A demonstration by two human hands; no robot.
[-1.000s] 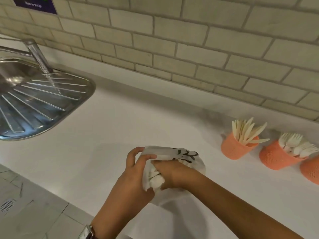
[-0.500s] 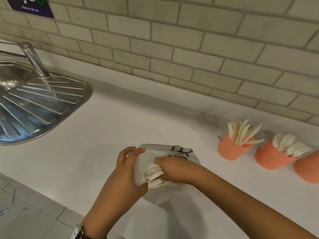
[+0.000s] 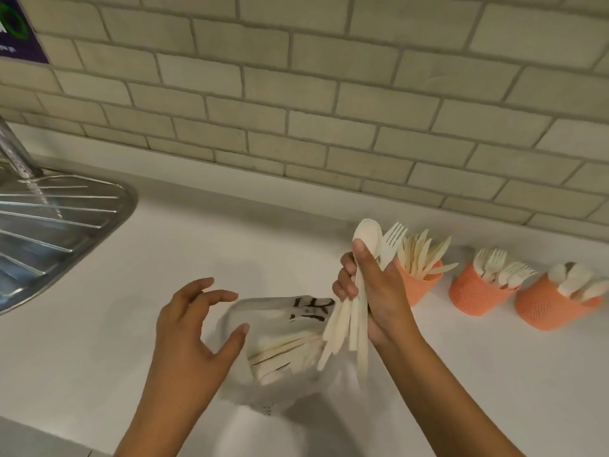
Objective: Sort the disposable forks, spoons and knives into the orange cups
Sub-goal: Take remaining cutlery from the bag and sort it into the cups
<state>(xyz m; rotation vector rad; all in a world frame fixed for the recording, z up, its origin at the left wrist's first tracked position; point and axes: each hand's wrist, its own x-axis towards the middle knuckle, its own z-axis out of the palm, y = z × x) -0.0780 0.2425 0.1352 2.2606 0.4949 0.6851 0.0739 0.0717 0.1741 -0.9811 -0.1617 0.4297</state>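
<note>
My right hand (image 3: 375, 291) grips a bunch of white disposable cutlery (image 3: 369, 249), a spoon and a fork head sticking up and the handles hanging down over a white plastic bag (image 3: 283, 331). The bag lies on the counter with more cutlery inside. My left hand (image 3: 194, 324) hovers beside the bag's left edge, fingers spread, holding nothing. Three orange cups stand at the right by the wall: a knife cup (image 3: 418, 285), a fork cup (image 3: 474, 291) and a spoon cup (image 3: 547, 305).
A steel sink drainboard (image 3: 59, 225) and a tap (image 3: 16, 156) sit at the far left. The white counter (image 3: 230, 245) meets a tiled wall (image 3: 296, 94) behind. A purple sign (image 3: 16, 31) hangs at the top left.
My right hand has pulled a bunch of cutlery out of the bag and lifted it up and to the right. My left hand has let go of the bag and opened.
</note>
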